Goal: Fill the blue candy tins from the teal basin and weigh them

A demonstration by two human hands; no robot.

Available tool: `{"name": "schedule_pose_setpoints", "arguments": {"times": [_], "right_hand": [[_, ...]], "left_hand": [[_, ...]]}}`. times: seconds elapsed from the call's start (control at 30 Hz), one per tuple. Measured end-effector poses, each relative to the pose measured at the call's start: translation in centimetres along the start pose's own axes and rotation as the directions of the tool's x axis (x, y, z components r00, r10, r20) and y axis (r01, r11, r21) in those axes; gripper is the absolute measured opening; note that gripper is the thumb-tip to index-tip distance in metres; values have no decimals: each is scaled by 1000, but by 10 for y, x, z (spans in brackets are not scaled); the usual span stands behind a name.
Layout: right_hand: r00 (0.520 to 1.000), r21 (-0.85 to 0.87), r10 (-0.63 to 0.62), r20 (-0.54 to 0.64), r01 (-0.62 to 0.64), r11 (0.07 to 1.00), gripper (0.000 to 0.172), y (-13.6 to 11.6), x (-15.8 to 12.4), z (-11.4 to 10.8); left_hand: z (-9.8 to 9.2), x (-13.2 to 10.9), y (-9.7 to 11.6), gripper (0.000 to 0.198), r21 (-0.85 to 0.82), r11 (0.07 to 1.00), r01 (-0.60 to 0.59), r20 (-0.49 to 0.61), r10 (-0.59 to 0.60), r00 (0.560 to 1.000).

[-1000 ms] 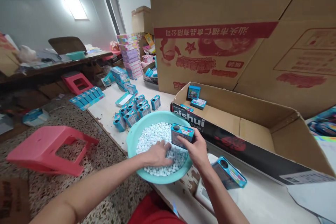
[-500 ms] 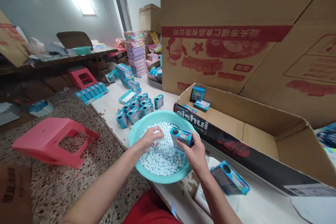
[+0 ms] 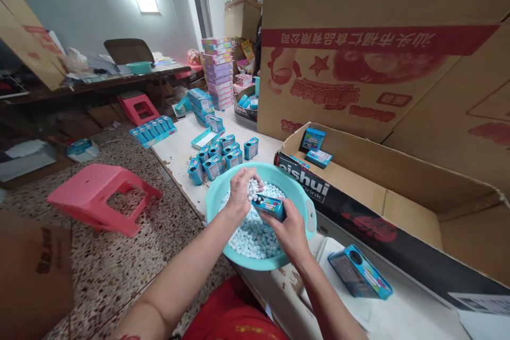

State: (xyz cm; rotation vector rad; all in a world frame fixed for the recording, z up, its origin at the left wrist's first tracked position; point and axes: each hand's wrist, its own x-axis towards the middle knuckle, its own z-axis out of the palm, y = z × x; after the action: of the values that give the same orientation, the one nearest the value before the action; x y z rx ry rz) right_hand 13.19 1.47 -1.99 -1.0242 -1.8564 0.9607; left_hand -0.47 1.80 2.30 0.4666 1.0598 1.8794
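Note:
A turquoise basin [image 3: 261, 264] full of small pale candies [image 3: 255, 236] stands on the table in front of me. Cupped over it, my left hand [image 3: 241, 191] holds a heap of the candies against the round hole in a tin's top. My right hand [image 3: 290, 228] grips that blue candy tin [image 3: 270, 207] from the right side, tilted above the basin. Another blue tin [image 3: 360, 271] with a dark round hole rests on a white flat object [image 3: 324, 255] to the right. Several similar tins [image 3: 215, 166] stand grouped behind the basin.
A long open carton [image 3: 358, 191] holding a few tins lies along the right, before a tall cardboard box [image 3: 338, 79]. Stacked pink and purple boxes [image 3: 218, 74] stand at the back. On the floor to the left is a pink stool [image 3: 91, 186].
My left hand has risen from the candies with a handful and come to the tin's hole. The tin has shifted toward it. The whole view has swung slightly left.

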Motion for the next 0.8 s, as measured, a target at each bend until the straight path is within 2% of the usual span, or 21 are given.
{"name": "schedule_pose_setpoints", "arguments": {"times": [0.3, 0.53, 0.7, 0.8], "right_hand": [[1000, 16, 1, 2, -1, 1000, 27, -6, 1, 0], [1000, 52, 31, 0, -31, 998, 29, -9, 0, -2], [999, 64, 38, 4, -38, 997, 29, -10, -1, -3], [999, 63, 51, 8, -52, 997, 30, -9, 1, -3]], "left_hand": [[5, -7, 5, 43, 93, 996, -6, 19, 4, 1000], [7, -6, 5, 43, 68, 998, 16, 42, -19, 999], [8, -6, 6, 41, 94, 995, -27, 36, 24, 999], [10, -6, 7, 42, 110, 994, 2, 36, -6, 999]]}}
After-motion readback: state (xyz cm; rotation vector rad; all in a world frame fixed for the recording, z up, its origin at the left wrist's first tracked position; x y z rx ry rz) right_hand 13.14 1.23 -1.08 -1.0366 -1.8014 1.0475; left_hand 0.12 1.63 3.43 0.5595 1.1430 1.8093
